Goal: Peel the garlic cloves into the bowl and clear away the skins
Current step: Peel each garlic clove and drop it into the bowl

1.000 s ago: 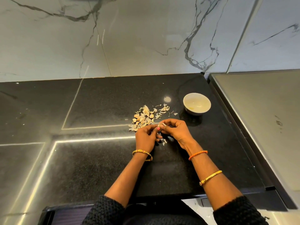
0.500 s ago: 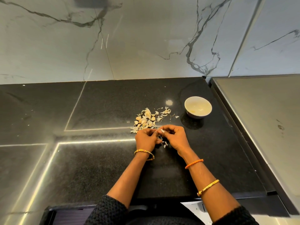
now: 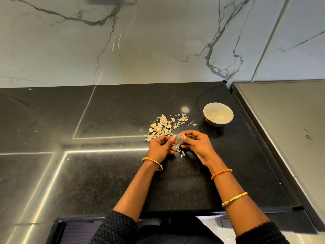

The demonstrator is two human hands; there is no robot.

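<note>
The left hand (image 3: 161, 147) pinches a garlic clove (image 3: 174, 136) between thumb and curled fingers; the right hand (image 3: 195, 144) pinches a strip of skin (image 3: 182, 135) and draws it away from the clove, so both grips are closed on their own piece; how much skin remains on the clove is hard to tell, since the fingers cover most of it. The step in hand appears to be stripping this one clove; it goes best if the left grip stays firm near the root end while the right pulls the skin along the clove's length, not across it, so the skin comes off in one piece and falls with the loose flakes (image 3: 181, 152) lying just below the grips. The pile of cloves and skins (image 3: 163, 127) lies just beyond the left grip, touching nothing else; the bowl (image 3: 218, 115) stands beyond and to the right of the right grip, well apart from the pile, with little visible inside. The path from the grips to the bowl is open tabletop (image 3: 114, 173); further right a raised grey surface (image 3: 284, 129) borders the tabletop close behind the bowl, so a wide sweep that way could nudge the bowl against it; to the left of the grips there is broad room for gathering skins.
</note>
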